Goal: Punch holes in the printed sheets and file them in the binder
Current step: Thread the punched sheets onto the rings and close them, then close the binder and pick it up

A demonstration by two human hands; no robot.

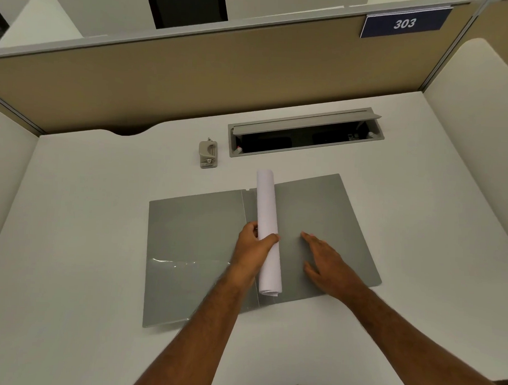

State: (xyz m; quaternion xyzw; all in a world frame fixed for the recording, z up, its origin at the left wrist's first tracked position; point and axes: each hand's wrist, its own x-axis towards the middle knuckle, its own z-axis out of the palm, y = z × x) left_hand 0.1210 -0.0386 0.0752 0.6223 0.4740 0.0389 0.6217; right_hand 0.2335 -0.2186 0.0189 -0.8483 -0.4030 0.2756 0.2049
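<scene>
Near field: two bare forearms enter from the lower edge over a white desk (pixel 70 242), whose near edge runs along the bottom right. An open grey folder-type binder (pixel 192 233) lies flat at the centre, both covers spread, its spine crease running away from the viewer; a clear pocket crosses the lower part of the left cover. Bare desk surface borders the binder on all four sides, widest to the left and right.

Middle field: the left hand (pixel 252 247) grips a rolled bundle of white sheets (pixel 267 222), thumb and fingers curled round the roll near its middle. The roll lies along the spine crease, its near end over the binder and its far end reaching just past the binder's far edge. The right hand (pixel 324 259) rests palm-down on the right cover, fingers straight and holding nothing, just beside the roll but apart from it.

Far field: a small beige hole punch (pixel 208 155) stands on the desk beyond the binder, well apart from both hands. To its right, a recessed cable tray (pixel 305 132) has its lid raised. A tan partition (pixel 194 73) closes the desk's far edge and bears a blue plate reading "303" (pixel 404 23); white side panels bound the left and right.
</scene>
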